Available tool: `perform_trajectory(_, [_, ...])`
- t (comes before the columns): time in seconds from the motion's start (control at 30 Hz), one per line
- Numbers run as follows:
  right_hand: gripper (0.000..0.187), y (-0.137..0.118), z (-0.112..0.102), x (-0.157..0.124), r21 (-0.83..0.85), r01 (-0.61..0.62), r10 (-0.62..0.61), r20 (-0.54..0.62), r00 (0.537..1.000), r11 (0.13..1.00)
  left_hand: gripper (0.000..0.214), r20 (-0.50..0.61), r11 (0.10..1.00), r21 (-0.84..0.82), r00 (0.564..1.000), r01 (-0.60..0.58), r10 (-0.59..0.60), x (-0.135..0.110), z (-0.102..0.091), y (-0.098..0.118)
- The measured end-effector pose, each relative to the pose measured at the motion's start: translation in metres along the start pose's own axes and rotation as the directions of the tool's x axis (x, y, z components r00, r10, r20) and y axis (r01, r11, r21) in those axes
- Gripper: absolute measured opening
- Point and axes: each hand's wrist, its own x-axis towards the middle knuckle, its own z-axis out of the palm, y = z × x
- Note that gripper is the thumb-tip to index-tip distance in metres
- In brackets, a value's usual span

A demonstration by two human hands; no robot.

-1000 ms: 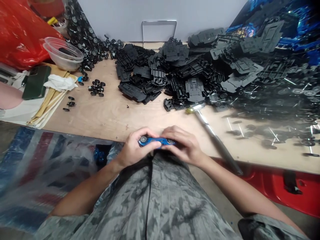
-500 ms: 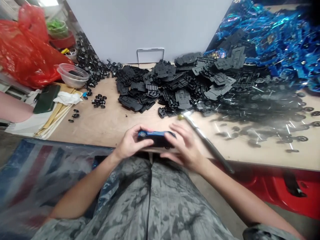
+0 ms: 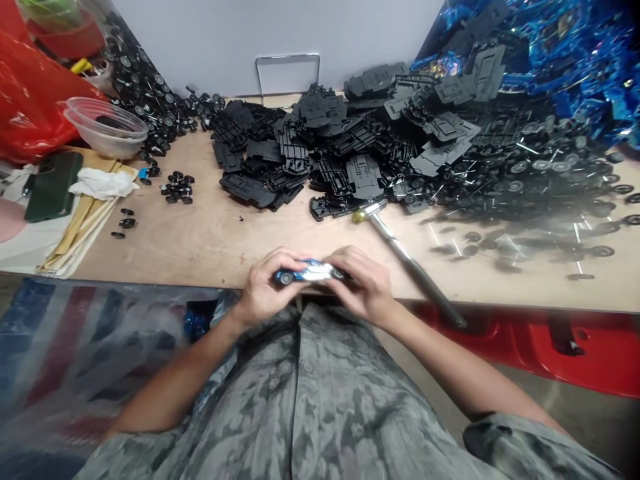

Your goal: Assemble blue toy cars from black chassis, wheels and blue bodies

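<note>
A blue toy car point(image 3: 314, 272) is held between both my hands at the table's front edge, its side with the wheels turned toward me. My left hand point(image 3: 270, 283) grips one end, thumb below and fingers over the top. The other end is pinched in my right hand point(image 3: 364, 283), whose fingers partly cover a wheel. To the right lies a hammer point(image 3: 405, 257) with a yellowish tip and dark handle, the handle's end jutting past the table edge. Behind the car spreads a heap of black toy car chassis point(image 3: 365, 175).
Wheel-and-axle sets point(image 3: 540, 167) pile up on the right, with shiny blue car bodies point(image 3: 560, 60) behind them. On the left are more black wheels point(image 3: 177, 188), a clear plastic bowl point(image 3: 107, 130), a dark green phone point(image 3: 54, 187) and a red bag point(image 3: 35, 100). A red stool point(image 3: 530, 347) stands below.
The car has been turned from its dark underside to its blue side. My right hand, loosely spread before, has closed on its end. The view has tilted down slightly.
</note>
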Motion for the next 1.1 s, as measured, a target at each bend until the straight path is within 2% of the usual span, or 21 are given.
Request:
perform_trajectory(0.07, [0.019, 0.000, 0.001, 0.000, -0.003, -0.019, 0.019, -0.009, 1.000, 1.000, 0.029, 0.005, 0.999, 0.039, 1.000, -0.021, 0.021, 0.001, 0.001, 0.002])
perform_trajectory(0.17, [0.028, 0.001, -0.001, -0.002, -0.009, -0.017, 0.017, 0.005, 1.000, 1.000, 0.029, 0.022, 0.993, 0.115, 0.999, -0.033, 0.031, 0.004, 0.000, 0.007])
perform_trajectory(0.27, [0.036, 0.004, -0.004, -0.004, -0.014, 0.057, -0.056, 0.029, 0.998, 0.998, 0.028, 0.029, 0.985, 0.157, 0.998, -0.064, 0.061, 0.007, -0.001, 0.008])
perform_trajectory(0.43, [0.035, 0.005, -0.008, 0.001, -0.005, 0.176, -0.176, 0.055, 0.983, 0.984, 0.024, 0.032, 0.986, 0.122, 0.994, -0.112, 0.109, 0.006, 0.000, 0.005])
perform_trajectory(0.53, [0.035, 0.004, -0.009, 0.004, 0.025, 0.123, -0.125, 0.077, 0.989, 0.992, 0.023, 0.007, 0.988, 0.115, 0.995, -0.102, 0.102, 0.005, 0.001, 0.003])
perform_trajectory(0.67, [0.039, 0.003, -0.006, 0.002, 0.053, 0.025, -0.027, 0.029, 0.999, 0.998, 0.026, -0.006, 0.989, 0.106, 0.995, -0.099, 0.100, 0.004, 0.002, 0.002])
perform_trajectory(0.8, [0.026, 0.000, -0.001, -0.001, 0.038, -0.045, 0.045, -0.007, 0.999, 0.998, 0.025, -0.021, 0.991, 0.083, 0.994, -0.107, 0.109, 0.003, 0.003, 0.001])
perform_trajectory(0.97, [0.023, -0.002, 0.005, -0.001, 0.033, -0.047, 0.049, -0.061, 0.997, 0.998, 0.025, -0.041, 0.992, 0.082, 0.994, -0.096, 0.099, 0.003, 0.006, 0.000])
perform_trajectory(1.1, [0.024, 0.000, 0.008, -0.002, 0.040, -0.038, 0.041, -0.082, 0.996, 0.998, 0.020, -0.031, 0.997, 0.070, 0.999, -0.034, 0.037, 0.006, 0.005, 0.003])
